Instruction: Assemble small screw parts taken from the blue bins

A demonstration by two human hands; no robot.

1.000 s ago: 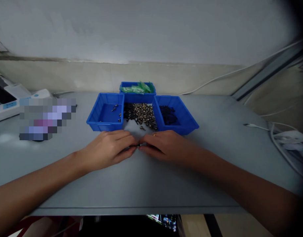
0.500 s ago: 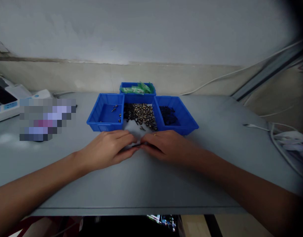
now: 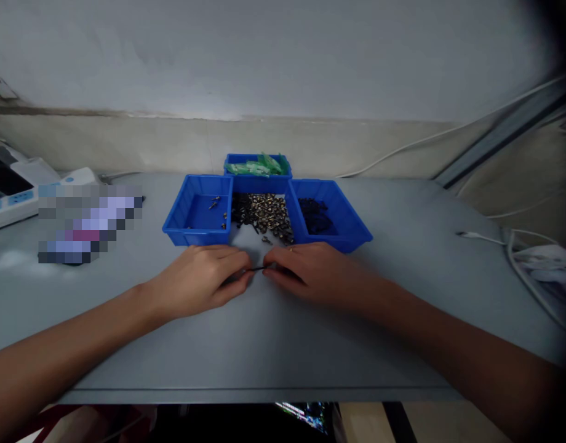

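Note:
Between my hands runs a thin black strip-like piece (image 3: 258, 268), too small to name more closely. My left hand (image 3: 213, 274) pinches its left end, and my right hand (image 3: 310, 271) pinches the right end. Just beyond the fingertips lies a heap of small brass-coloured metal fittings (image 3: 269, 212), with small black parts (image 3: 242, 212) at its left side. One single metal fitting (image 3: 266, 240) lies apart, nearer my right fingers. To the left, a blue bin (image 3: 197, 232) holds a few metal fittings. The blue bin on the right (image 3: 352, 231) contains black parts (image 3: 316, 215).
At the back, another blue bin (image 3: 258, 183) holds green plastic packets (image 3: 264, 165). A white power strip (image 3: 15, 200) and a blurred-out object (image 3: 89, 224) are on the left of the grey table (image 3: 218, 357). White cables (image 3: 514, 252) lie at the right.
My left fingertips have drawn slightly left, away from my right ones, so more of the black piece shows between them. The bins and heap have stayed put.

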